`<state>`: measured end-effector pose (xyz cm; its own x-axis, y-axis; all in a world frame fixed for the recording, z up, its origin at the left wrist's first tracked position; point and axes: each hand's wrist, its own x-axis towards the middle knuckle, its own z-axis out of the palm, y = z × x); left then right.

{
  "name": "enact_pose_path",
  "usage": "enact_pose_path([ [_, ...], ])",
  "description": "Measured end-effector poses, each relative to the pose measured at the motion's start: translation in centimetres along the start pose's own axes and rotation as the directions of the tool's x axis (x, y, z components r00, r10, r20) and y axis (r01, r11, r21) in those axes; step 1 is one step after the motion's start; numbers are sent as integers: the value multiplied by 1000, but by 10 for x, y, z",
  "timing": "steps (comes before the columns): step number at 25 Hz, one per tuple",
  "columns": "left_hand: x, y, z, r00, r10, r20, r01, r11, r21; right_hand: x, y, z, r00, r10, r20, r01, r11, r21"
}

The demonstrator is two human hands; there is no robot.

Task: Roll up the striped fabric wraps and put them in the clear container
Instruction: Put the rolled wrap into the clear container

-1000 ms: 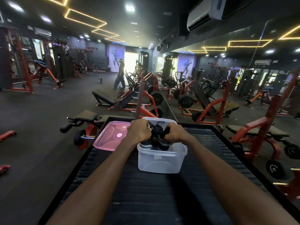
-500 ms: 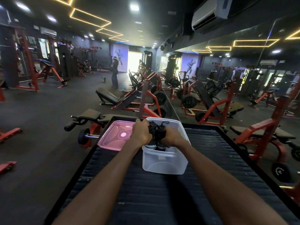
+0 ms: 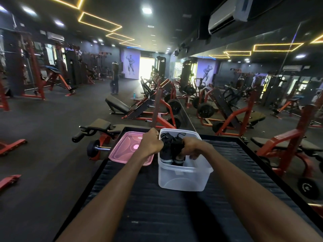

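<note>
Item: rolled wraps (image 3: 172,151), in clear container (image 3: 183,175) mouth | left hand (image 3: 151,144), right hand (image 3: 193,147): I clench both on rolls, keeping them wound | pink lid (image 3: 125,149) aside, leaving opening free.

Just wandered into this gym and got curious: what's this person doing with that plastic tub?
The person is packing dark rolled fabric wraps into a clear container on a black ribbed platform. The left hand and right hand both grip the bundle, which sits partly inside the tub. A pink lid lies just left of it.
</note>
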<state>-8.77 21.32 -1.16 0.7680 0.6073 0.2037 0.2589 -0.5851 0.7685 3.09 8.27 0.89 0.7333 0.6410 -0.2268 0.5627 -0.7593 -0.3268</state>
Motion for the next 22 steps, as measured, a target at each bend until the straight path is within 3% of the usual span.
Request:
enact_pose_path([
  [2, 2, -9, -6, 999, -42, -20, 42, 999, 15, -1, -4, -14, 999, 36, -7, -36, 999, -6],
  [4, 8, -26, -5, 997, -74, -32, 77, 991, 105, 1, -10, -24, 992, 24, -125, -33, 997, -67],
  [7, 10, -47, 12, 988, -131, 81, 108, 964, 245, 2, -26, -24, 929, -58, -366, 10, 991, -131],
  [10, 0, -59, 35, 983, -109, 147, 43, 918, 395, -1, -43, -9, 891, -115, -440, 109, 993, -38],
  [13, -10, -63, 44, 997, -28, 65, -6, 879, 477, -4, -55, 7, 869, -172, -463, 181, 983, -24],
  [17, -6, -63, 37, 998, 56, 21, -59, 885, 462, -7, -63, 17, 842, -226, -490, 250, 968, -16],
  [20, 3, -54, 24, 981, 172, -86, -112, 877, 468, -9, -65, 19, 824, -184, -536, 279, 955, 100],
  [22, 8, -42, 8, 955, 188, -230, -65, 888, 455, -9, -65, 17, 821, -116, -558, 288, 930, 230],
])
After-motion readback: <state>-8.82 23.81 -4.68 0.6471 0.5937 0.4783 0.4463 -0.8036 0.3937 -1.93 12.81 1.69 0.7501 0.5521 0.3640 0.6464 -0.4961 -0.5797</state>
